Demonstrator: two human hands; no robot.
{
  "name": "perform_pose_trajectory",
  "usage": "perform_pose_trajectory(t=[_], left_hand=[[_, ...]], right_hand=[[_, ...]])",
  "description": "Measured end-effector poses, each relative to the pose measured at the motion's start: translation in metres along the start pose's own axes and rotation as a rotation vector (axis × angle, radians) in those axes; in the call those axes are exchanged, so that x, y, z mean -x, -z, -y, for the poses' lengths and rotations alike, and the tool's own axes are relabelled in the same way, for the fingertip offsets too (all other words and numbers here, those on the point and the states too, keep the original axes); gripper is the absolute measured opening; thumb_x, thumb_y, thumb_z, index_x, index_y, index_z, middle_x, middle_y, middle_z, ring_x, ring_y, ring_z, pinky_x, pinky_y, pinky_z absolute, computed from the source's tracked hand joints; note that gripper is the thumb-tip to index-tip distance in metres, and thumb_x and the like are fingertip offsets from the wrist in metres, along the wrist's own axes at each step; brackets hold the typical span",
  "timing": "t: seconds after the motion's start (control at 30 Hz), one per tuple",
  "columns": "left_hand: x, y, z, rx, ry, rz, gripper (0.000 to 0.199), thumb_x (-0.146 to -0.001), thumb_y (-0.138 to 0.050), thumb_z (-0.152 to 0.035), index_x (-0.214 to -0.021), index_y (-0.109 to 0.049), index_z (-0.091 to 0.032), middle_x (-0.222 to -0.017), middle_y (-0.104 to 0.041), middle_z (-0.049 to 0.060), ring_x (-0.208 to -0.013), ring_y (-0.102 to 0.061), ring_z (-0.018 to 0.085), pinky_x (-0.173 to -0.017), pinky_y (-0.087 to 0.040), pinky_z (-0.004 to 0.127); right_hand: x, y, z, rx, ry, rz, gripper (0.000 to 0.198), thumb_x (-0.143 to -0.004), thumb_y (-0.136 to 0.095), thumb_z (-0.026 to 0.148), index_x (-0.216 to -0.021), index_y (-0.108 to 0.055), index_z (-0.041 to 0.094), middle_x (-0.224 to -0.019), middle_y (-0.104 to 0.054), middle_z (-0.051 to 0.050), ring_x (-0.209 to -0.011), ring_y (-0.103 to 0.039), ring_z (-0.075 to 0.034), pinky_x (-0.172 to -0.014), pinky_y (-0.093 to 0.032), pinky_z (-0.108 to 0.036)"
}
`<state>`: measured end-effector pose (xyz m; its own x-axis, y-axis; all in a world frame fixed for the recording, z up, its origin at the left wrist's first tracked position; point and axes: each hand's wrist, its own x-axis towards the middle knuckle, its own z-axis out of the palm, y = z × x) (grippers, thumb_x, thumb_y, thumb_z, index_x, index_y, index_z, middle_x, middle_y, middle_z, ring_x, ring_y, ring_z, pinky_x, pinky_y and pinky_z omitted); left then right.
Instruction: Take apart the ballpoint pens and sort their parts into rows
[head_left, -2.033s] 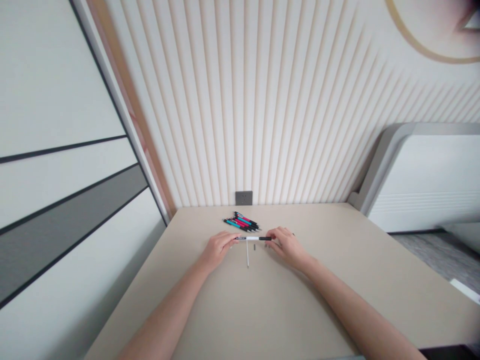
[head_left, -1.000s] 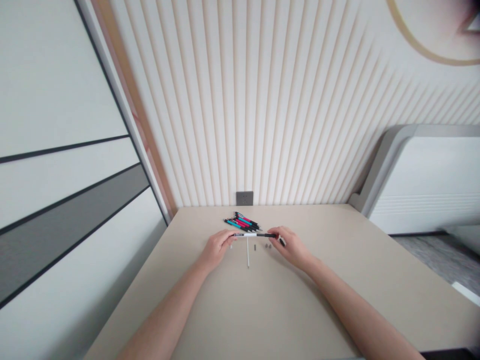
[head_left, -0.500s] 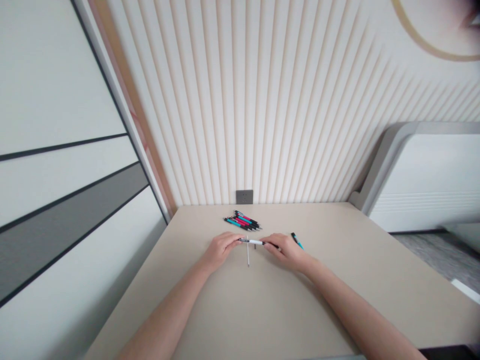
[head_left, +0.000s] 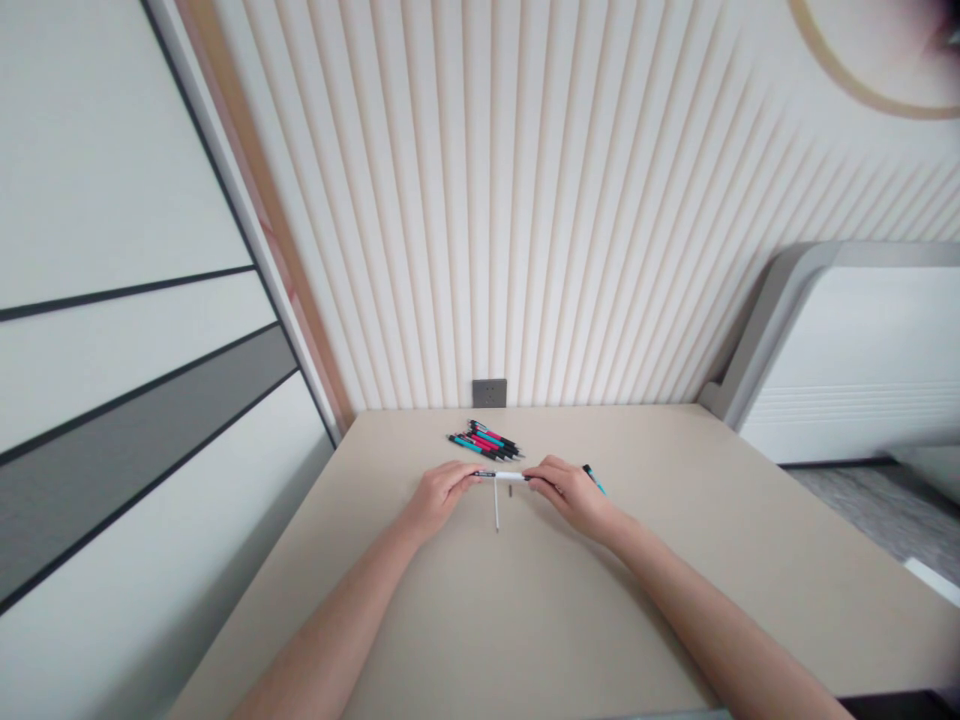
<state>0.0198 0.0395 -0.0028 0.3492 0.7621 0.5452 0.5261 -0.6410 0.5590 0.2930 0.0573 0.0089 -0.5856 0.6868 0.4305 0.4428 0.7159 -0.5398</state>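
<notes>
We held the pen [head_left: 512, 476] roughly level over the bench [head_left: 480, 620], our left hand [head_left: 444, 490] pinched around one end and our right hand [head_left: 568, 492] around the other, each grip closed firmly on it. The thin white stick [head_left: 496, 508] and small grey piece [head_left: 511, 491] lay on our side of it, the pile of pens [head_left: 487, 442] beyond. To handle it well, we judged, we needed both ends in line, light even pressure, and fingers clear of the loose parts.
</notes>
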Motion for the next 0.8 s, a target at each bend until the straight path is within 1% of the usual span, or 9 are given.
perform_pose_trajectory(t=[0.17, 0.27, 0.33, 0.47, 0.57, 0.73, 0.8], left_hand=[[-0.0005, -0.0002, -0.0014, -0.012, 0.04, 0.009, 0.027, -0.097, -0.042, -0.031, -0.111, -0.063, -0.019, -0.089, -0.068, 0.005, -0.078, -0.062, 0.014, -0.076, -0.049, 0.025], [-0.0004, 0.0, -0.0024, -0.016, 0.071, 0.014, 0.026, -0.097, -0.041, -0.03, -0.11, -0.062, -0.019, -0.09, -0.067, 0.004, -0.079, -0.061, 0.014, -0.077, -0.048, 0.025], [-0.0005, 0.0002, -0.0031, -0.022, 0.085, 0.016, 0.025, -0.097, -0.041, -0.03, -0.108, -0.062, -0.019, -0.089, -0.066, 0.004, -0.078, -0.06, 0.015, -0.076, -0.048, 0.025], [-0.0009, 0.0002, -0.0036, -0.029, 0.11, 0.024, 0.025, -0.097, -0.041, -0.031, -0.105, -0.061, -0.019, -0.089, -0.065, 0.004, -0.079, -0.059, 0.015, -0.073, -0.047, 0.024], [-0.0008, -0.0002, -0.0036, -0.027, 0.123, 0.035, 0.025, -0.097, -0.041, -0.031, -0.105, -0.061, -0.018, -0.087, -0.064, 0.003, -0.077, -0.058, 0.015, -0.07, -0.045, 0.023], [-0.0009, -0.001, -0.0059, -0.021, 0.101, 0.075, 0.023, -0.096, -0.044, -0.03, -0.105, -0.062, -0.018, -0.09, -0.064, 0.003, -0.074, -0.056, 0.013, -0.067, -0.043, 0.022], [-0.0009, -0.0014, -0.0067, -0.012, 0.087, 0.1, 0.023, -0.096, -0.045, -0.03, -0.105, -0.063, -0.018, -0.092, -0.065, 0.004, -0.072, -0.056, 0.013, -0.065, -0.043, 0.022]], right_hand=[[0.0004, -0.0002, -0.0039, 0.003, -0.014, -0.032, 0.022, -0.097, -0.044, 0.029, -0.108, -0.062, 0.022, -0.095, -0.064, -0.006, -0.085, -0.061, -0.017, -0.077, -0.047, -0.028], [0.001, 0.0016, -0.0053, 0.017, -0.04, -0.029, 0.02, -0.096, -0.047, 0.031, -0.105, -0.062, 0.022, -0.094, -0.064, -0.006, -0.078, -0.061, -0.016, -0.072, -0.047, -0.027], [0.0012, 0.0037, -0.0055, 0.02, -0.041, -0.025, 0.022, -0.096, -0.047, 0.032, -0.107, -0.062, 0.022, -0.095, -0.063, -0.006, -0.077, -0.06, -0.016, -0.071, -0.047, -0.027], [0.0012, 0.0078, -0.0047, 0.012, -0.004, -0.021, 0.026, -0.096, -0.045, 0.032, -0.116, -0.061, 0.024, -0.096, -0.062, -0.007, -0.083, -0.061, -0.016, -0.076, -0.047, -0.027], [0.0014, 0.0086, -0.0034, 0.004, 0.008, -0.022, 0.025, -0.097, -0.044, 0.031, -0.112, -0.063, 0.024, -0.094, -0.062, -0.006, -0.083, -0.061, -0.016, -0.075, -0.046, -0.027], [0.0017, 0.0065, -0.0002, 0.032, -0.026, -0.011, 0.023, -0.096, -0.044, 0.032, -0.105, -0.063, 0.022, -0.091, -0.064, -0.005, -0.07, -0.058, -0.013, -0.067, -0.045, -0.025], [0.002, 0.0057, 0.001, 0.043, -0.031, 0.005, 0.022, -0.096, -0.045, 0.032, -0.103, -0.062, 0.021, -0.09, -0.064, -0.005, -0.067, -0.057, -0.013, -0.065, -0.045, -0.025]])
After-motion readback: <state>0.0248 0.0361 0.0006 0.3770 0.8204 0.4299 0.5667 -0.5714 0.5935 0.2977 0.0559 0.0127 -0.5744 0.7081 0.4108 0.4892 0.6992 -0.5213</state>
